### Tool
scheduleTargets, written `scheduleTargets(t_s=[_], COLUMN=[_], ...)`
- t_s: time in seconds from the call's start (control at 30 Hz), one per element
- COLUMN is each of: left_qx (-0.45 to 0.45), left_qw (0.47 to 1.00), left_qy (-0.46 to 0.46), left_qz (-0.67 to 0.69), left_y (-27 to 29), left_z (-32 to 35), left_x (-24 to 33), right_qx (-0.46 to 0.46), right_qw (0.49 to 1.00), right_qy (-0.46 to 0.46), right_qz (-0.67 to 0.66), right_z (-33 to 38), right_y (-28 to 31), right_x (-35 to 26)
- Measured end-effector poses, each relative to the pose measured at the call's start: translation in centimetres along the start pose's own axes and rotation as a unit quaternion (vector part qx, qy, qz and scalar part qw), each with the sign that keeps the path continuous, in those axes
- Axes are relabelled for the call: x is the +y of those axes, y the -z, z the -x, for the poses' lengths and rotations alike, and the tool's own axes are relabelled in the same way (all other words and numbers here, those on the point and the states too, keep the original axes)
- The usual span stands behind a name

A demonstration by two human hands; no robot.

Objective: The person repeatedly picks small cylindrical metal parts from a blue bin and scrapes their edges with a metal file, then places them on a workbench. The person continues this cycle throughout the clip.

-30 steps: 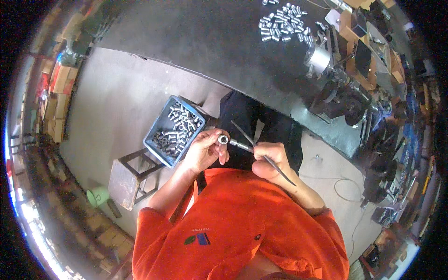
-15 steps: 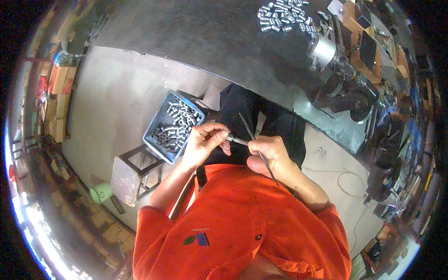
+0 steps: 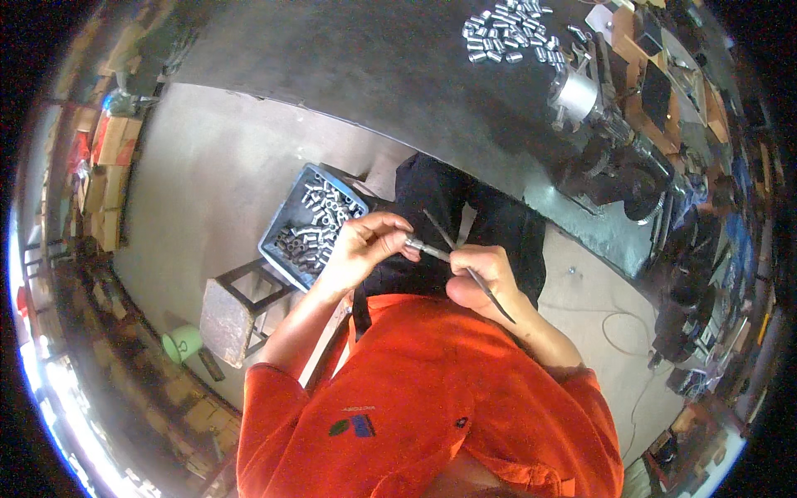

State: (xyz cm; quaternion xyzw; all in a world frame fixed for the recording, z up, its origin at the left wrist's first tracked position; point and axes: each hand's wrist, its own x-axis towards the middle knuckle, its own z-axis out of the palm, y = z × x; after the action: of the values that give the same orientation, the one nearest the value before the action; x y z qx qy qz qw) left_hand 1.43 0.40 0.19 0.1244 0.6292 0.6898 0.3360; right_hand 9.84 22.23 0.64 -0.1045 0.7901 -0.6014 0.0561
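In front of my waist, my left hand is closed, thumb and fingers pinching a small silver metal sleeve. My right hand grips a T-handled tool, whose long thin dark crossbar sticks out on both sides of the fist. The tool's shaft points left and meets the sleeve between my two hands. How deep it goes into the sleeve, I cannot tell. Beside my left hand stands a blue plastic bin holding many similar metal sleeves.
A dark workbench runs across the front, with a pile of shiny sleeves at the far side. A machine with a silver cylinder sits on its right. To my left are a worn stool and a light green container.
The crossbar has turned slightly and its near end has swung to the right. Both hands have shifted a little to the right, still holding the sleeve and the tool.
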Motion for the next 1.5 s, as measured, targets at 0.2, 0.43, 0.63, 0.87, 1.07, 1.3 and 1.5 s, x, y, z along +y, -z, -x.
scheduleTargets(t_s=[0.2,0.43,0.63,0.87,1.07,1.3,1.5], left_qx=[-0.016,-0.006,0.007,0.113,0.158,0.151,0.092], left_qw=[0.951,0.943,0.949,0.989,0.840,0.845,0.845], left_qy=[0.013,0.032,0.027,0.021,-0.181,-0.210,-0.251], left_qz=[0.307,0.330,0.316,-0.093,-0.486,-0.468,-0.463], left_y=[1.5,1.0,1.0,0.8,1.3,1.0,0.0], left_z=[-0.1,-0.4,-0.4,-0.3,-0.7,-0.4,-0.6], left_x=[-0.7,-1.3,-1.6,-0.5,-1.1,-1.2,-0.9], right_qx=[0.034,0.018,0.023,0.013,-0.050,-0.071,-0.063], right_qw=[0.999,0.999,0.999,0.993,0.989,0.991,0.993], right_qy=[0.000,0.006,0.016,0.082,0.115,0.060,0.098], right_qz=[-0.024,-0.027,-0.017,-0.083,-0.083,-0.099,-0.019], right_z=[0.2,0.6,0.6,0.9,0.6,0.4,-1.2], right_y=[0.9,1.0,1.6,1.5,0.5,0.3,-1.2], right_x=[-1.0,-1.0,-1.9,-3.0,-4.0,-3.6,-1.9])
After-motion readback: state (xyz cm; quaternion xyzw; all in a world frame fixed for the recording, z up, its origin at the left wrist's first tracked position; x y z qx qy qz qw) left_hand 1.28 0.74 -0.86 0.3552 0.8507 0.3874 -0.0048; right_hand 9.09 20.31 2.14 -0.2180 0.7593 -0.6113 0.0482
